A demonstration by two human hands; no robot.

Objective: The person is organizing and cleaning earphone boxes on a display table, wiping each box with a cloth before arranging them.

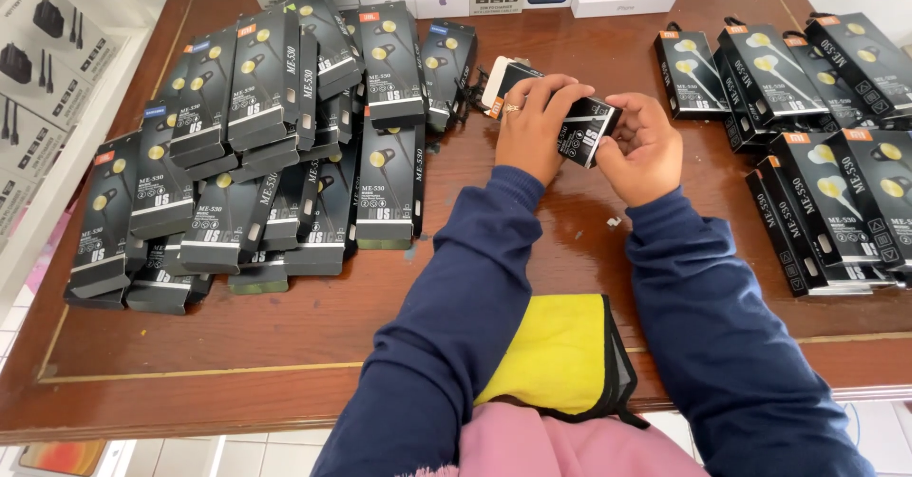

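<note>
We hold a black earphone box [587, 130] above the wooden table [532, 239], long axis slanting toward the upper left; left hand [532, 125] and right hand [646, 149] fingers pinch its ends.

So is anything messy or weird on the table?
Yes. The big pile of black earphone boxes on the left is jumbled, boxes overlapping at different angles, unlike the neater rows of black boxes on the right. A tiny white scrap lies loose on the brown wooden table, just below the right hand.
</note>
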